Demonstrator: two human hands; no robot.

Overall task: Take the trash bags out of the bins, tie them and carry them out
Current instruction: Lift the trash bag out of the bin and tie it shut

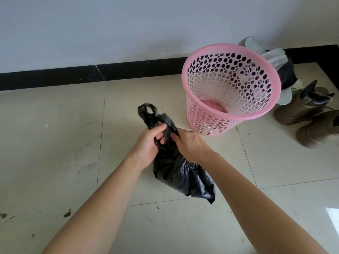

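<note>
A black trash bag (180, 176) sits on the tiled floor in the middle of the view, outside the bin. My left hand (149, 143) and my right hand (190, 145) both grip its gathered neck, close together. One bag handle loops up above my left hand. The pink perforated bin (231, 88) stands upright just beyond and to the right of the bag, with no bag in it.
A pair of brown boots (308, 114) lies right of the bin. Grey slippers and a dark item (286, 70) rest behind it against the wall. A black skirting strip (91, 74) runs along the white wall. Small dirt specks mark the floor at lower left.
</note>
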